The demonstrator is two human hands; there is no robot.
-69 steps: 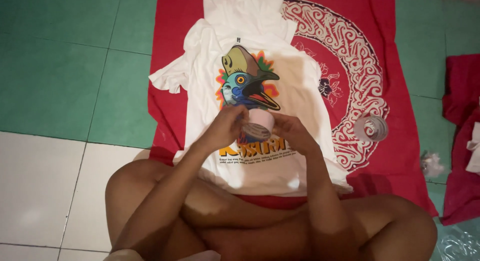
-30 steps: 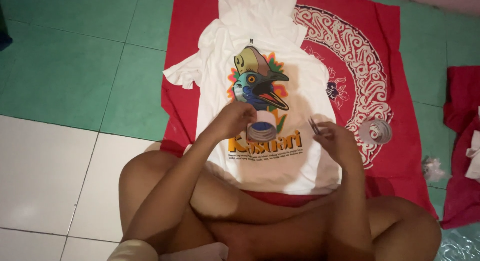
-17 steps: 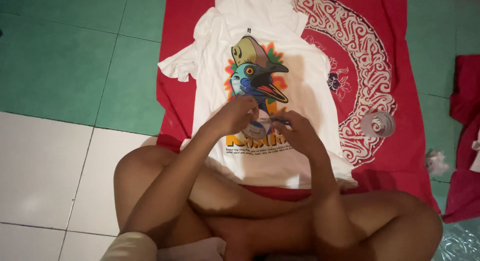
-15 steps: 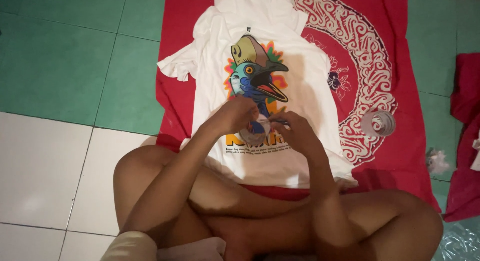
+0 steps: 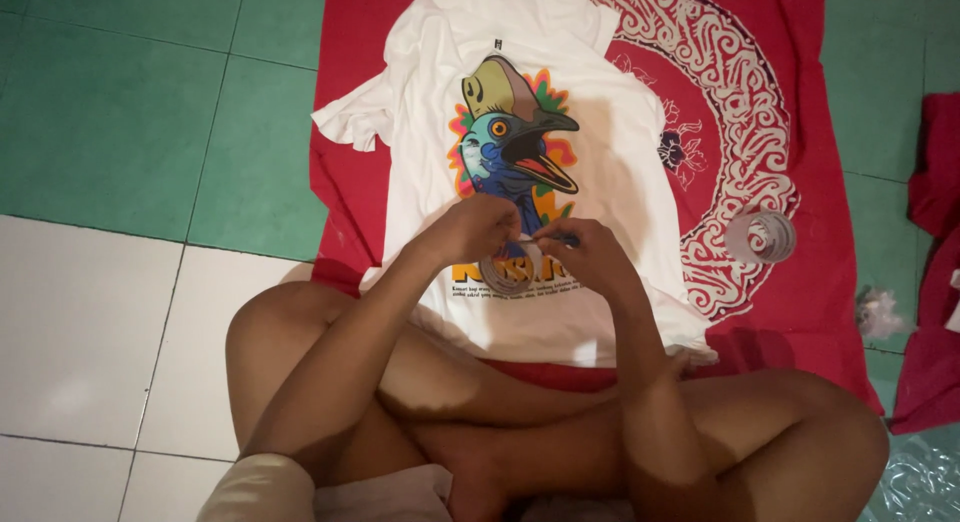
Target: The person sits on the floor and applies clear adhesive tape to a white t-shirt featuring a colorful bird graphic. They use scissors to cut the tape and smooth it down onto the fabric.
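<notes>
The left hand [image 5: 480,227] pinches the top of a tape roll [image 5: 508,270], fingers closed on it, just over the white shirt [image 5: 560,142] near the lettering below the bird print [image 5: 510,152]. The right hand [image 5: 580,254] meets it, fingertips nipped together on what looks like the tape's loose end. To do this well, I'd say steady the roll and draw the end off straight. Further right, a second roll [image 5: 762,236] lies on the red cloth [image 5: 850,312].
</notes>
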